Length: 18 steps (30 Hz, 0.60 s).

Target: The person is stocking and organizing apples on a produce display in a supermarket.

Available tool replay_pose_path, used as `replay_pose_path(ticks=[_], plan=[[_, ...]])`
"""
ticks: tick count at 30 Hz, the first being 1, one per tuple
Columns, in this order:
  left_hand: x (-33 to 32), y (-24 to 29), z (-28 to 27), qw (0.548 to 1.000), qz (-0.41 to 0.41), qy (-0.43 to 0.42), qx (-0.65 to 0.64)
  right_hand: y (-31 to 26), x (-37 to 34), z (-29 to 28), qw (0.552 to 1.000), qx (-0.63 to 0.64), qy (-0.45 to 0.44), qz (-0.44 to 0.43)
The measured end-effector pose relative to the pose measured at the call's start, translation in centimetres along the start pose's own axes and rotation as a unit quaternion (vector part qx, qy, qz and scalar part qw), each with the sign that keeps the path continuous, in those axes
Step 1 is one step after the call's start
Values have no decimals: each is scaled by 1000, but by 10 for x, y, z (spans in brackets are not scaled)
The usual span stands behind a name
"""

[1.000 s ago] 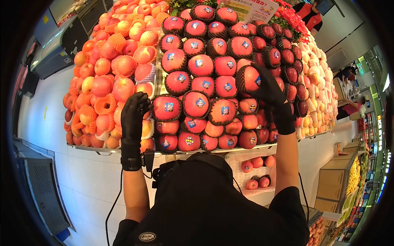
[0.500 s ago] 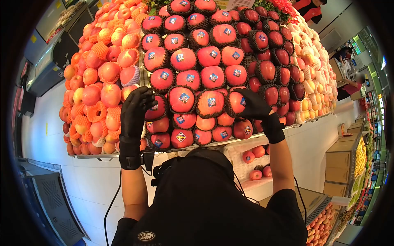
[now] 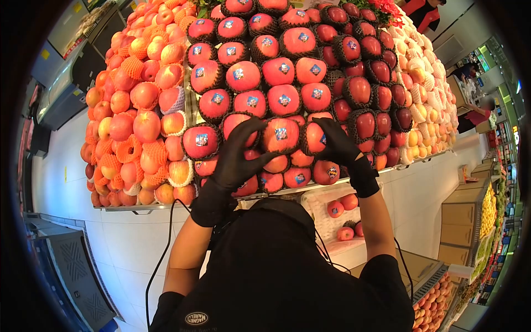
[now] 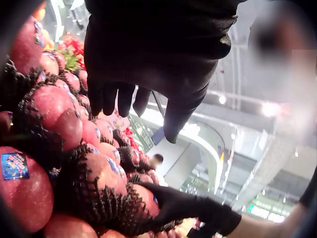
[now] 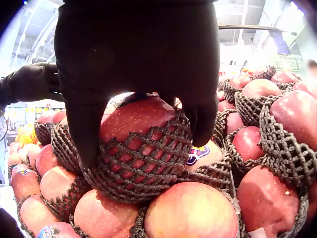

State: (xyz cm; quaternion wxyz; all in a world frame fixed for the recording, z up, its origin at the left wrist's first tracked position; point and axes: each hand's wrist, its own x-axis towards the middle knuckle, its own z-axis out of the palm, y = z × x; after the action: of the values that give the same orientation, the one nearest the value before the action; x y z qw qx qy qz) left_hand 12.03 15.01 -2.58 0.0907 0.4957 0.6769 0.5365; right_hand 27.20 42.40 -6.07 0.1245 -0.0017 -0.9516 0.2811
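My right hand, in a black glove, grips a red apple in a black foam net at the front of the stacked display, thumb and fingers spread round its sides. Just left of it sits another netted apple with a blue sticker. My left hand, gloved in black too, hovers over the front rows with fingers relaxed and nothing between them. In the left wrist view its fingers hang apart from the netted apples. A large apple with a sticker lies to its left.
Orange-netted apples are heaped on the left, dark red apples and pale-netted fruit on the right. A metal edge runs along the display's front. Below it, a white shelf holds several apples. Cables hang beside my arms.
My right hand has brought its apple down and left to the front row. My left hand has moved right, from the display's left side to over the front apples. The head view has shifted slightly.
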Motion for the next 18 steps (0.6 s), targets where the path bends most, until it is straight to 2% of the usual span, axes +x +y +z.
replay_pose_path(ticks=[3, 6, 10, 18], plan=[[21, 4, 32, 980, 56, -65, 180, 7, -6, 7, 1000, 7, 19, -23], [43, 3, 57, 919, 55, -151, 361, 5, -9, 5, 997, 28, 47, -63], [57, -15, 78, 867, 32, -191, 459, -2, -15, -1, 997, 60, 53, -22], [57, -36, 84, 882, -5, -138, 450, 7, -7, 11, 991, 8, 102, -83]])
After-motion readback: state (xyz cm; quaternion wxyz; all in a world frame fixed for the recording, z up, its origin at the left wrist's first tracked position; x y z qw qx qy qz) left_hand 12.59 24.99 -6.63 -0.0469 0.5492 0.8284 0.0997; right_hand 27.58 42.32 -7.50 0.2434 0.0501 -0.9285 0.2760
